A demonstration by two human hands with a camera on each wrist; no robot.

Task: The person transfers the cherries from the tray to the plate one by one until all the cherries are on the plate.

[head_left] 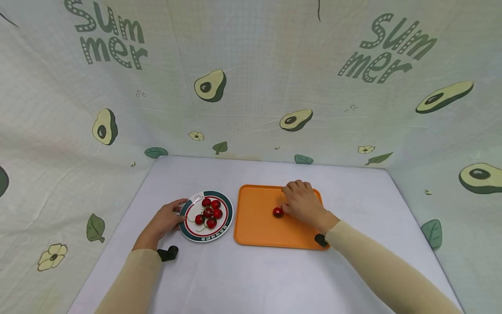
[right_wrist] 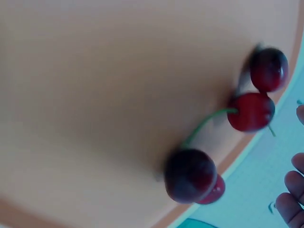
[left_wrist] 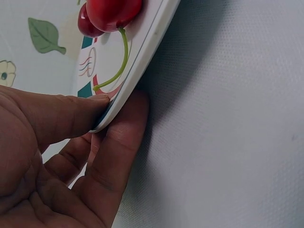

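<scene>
A round white plate (head_left: 188, 233) with a dark green rim holds several red cherries (head_left: 209, 212). My left hand (head_left: 169, 218) pinches the plate's left rim (left_wrist: 135, 76), thumb (left_wrist: 66, 114) on top and fingers underneath. An orange tray (head_left: 255, 226) lies to the right of the plate. One cherry (head_left: 278, 212) lies on the tray, and its green stem (right_wrist: 202, 126) shows in the right wrist view. My right hand (head_left: 300, 203) hovers over the tray with loosely curled fingers just right of this cherry (right_wrist: 190, 175). No finger touches it there.
The pale table (head_left: 251, 279) is walled on three sides by an avocado-print cloth (head_left: 251, 87). In the right wrist view, plate cherries (right_wrist: 251, 111) show beyond the tray's edge and fingertips (right_wrist: 290, 204) sit at the frame's right edge.
</scene>
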